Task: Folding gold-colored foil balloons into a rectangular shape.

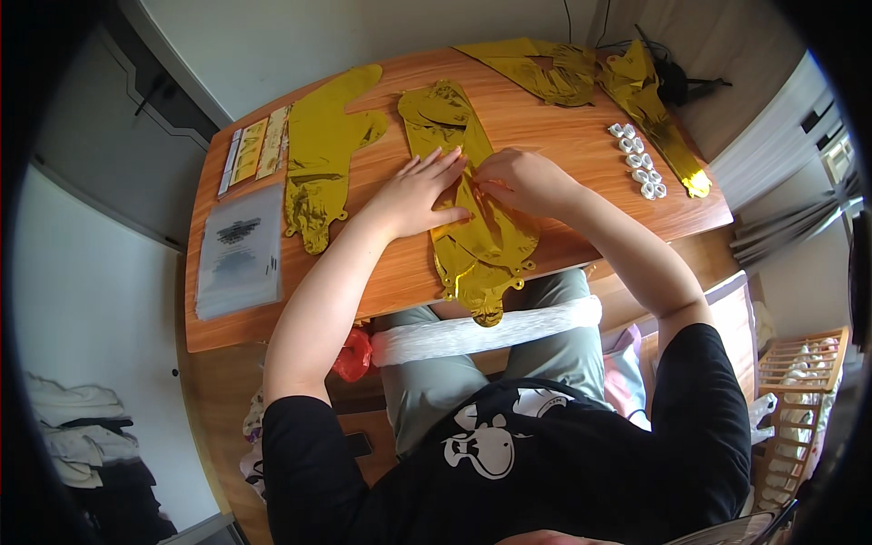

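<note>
A flat, uninflated gold foil balloon (pixel 481 243) lies on the wooden table in front of me, its lower end hanging over the near edge. My left hand (pixel 416 194) rests on its left side with fingers spread and flat. On the other side, my right hand (pixel 529 183) is closed, thumb and fingertips pinching a raised fold of the foil. The fingertips are partly hidden by the hand itself. Another flat gold foil balloon (pixel 320 150) lies to the left of my left hand.
More gold foil (pixel 556 77) lies along the far edge, with a long gold piece (pixel 661 127) at right. Several small white rolls (pixel 639 162) sit beside it. Clear plastic bags (pixel 238 259) and printed cards (pixel 247 153) are at left. A white plastic roll (pixel 486 334) crosses my lap.
</note>
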A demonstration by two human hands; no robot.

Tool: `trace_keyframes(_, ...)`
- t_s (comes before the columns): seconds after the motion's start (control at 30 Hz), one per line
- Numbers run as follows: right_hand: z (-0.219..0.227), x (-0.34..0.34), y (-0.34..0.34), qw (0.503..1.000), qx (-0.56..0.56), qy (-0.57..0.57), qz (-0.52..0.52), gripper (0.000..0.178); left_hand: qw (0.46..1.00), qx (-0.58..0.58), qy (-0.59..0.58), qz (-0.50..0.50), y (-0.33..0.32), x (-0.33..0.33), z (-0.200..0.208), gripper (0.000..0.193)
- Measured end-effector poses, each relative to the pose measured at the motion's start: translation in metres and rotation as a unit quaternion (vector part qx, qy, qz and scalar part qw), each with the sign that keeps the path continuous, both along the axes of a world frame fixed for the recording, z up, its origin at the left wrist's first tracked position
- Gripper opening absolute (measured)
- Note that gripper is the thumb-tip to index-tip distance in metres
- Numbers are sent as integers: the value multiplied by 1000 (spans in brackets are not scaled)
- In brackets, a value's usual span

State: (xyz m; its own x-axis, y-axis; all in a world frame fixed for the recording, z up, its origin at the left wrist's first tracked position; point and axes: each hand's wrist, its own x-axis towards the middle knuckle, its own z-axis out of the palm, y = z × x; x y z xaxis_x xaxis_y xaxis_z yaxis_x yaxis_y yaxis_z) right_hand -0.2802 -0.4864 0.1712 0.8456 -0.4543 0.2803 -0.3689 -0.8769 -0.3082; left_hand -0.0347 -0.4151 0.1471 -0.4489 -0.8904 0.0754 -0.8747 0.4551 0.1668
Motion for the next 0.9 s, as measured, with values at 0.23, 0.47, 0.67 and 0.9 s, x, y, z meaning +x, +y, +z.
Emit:
trace_keyframes(0.23, 2, -8, 7, 987, 90, -79, -106, 24, 1000, 25, 7, -6, -1, -3, -3, 90)
trace_keyframes(0.47, 10, -26, 38, 955, 231, -42, -179, 47, 999, 19, -43, -3, 1, -3, 0, 120)
trace_keyframes(0.67, 17, -26, 43, 928, 281, 26, -244, 60, 999, 18, -43, -2, 1, -3, -2, 123)
trace_keyframes(0.9, 17, -40, 40, 923, 347, -92, -138, 37, 999, 10, -44, -7, 3, -2, -2, 123)
